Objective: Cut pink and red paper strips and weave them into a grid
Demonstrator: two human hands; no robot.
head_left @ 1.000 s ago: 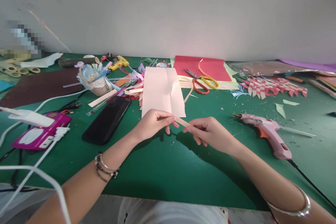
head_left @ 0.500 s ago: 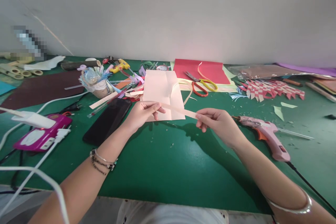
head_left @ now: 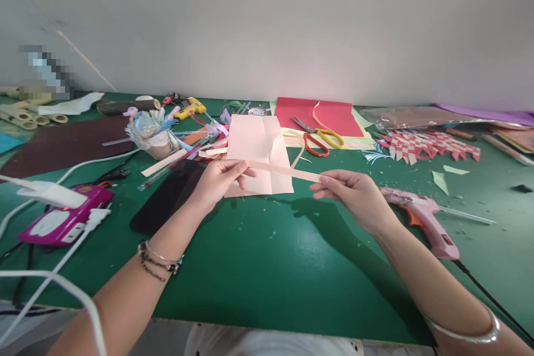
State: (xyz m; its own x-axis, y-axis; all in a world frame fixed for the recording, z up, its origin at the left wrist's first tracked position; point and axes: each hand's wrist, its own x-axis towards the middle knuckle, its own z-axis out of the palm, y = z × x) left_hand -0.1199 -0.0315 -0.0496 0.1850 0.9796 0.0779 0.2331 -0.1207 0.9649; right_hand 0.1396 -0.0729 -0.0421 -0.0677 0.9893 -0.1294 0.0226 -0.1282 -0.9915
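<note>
Phone (head_left: 164,200) lies leftmost, partly hidden by the left forearm. Next I see the left hand (head_left: 219,181) pinching one end of a paper strip (head_left: 287,171), which spans the gap, raised over the counter (head_left: 267,278). Its long axis runs sideways, dipping rightward in my view to the right hand (head_left: 352,194), pinching the other end; neither is nearer.

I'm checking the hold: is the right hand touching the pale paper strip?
Touching: the head view shows the right hand pinching one end of the pale paper strip under its thumb.
</note>
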